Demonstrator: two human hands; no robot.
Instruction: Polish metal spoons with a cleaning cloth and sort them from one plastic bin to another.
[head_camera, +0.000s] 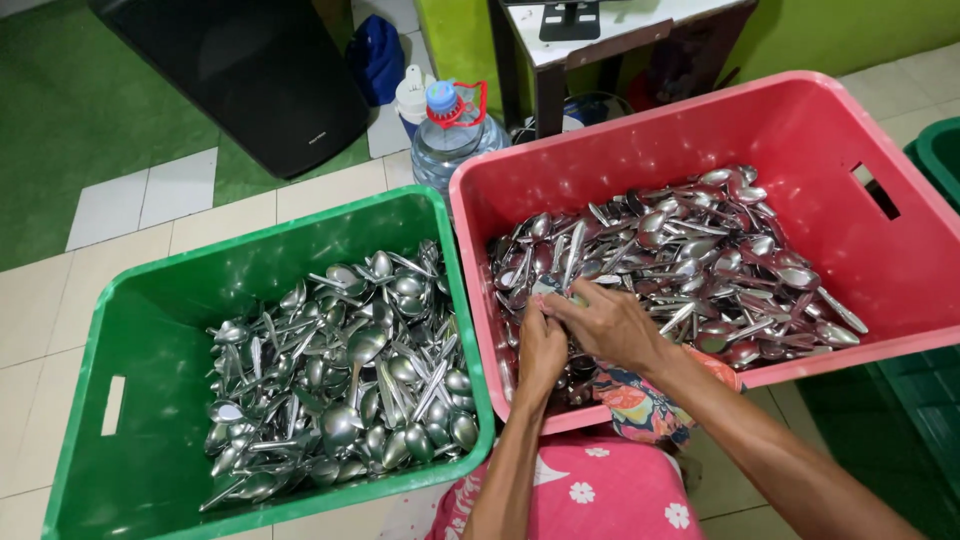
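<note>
Both hands, left hand (541, 345) and right hand (610, 325), pinching one spoon (560, 290) at pink crate's (800, 120) 7 o'clock; probably light, stiff, slippery; best gripped by the handle.

Two crates are sitting side by side on the floor (60, 300), the left crate (150, 400) touching the right crate (800, 130), each holding a heap of spoons (340, 380). A water bottle (450, 135) is standing behind their meeting corners. Both hands, left hand (542, 350) and right hand (610, 322), are resting in the right crate's near left corner.
</note>
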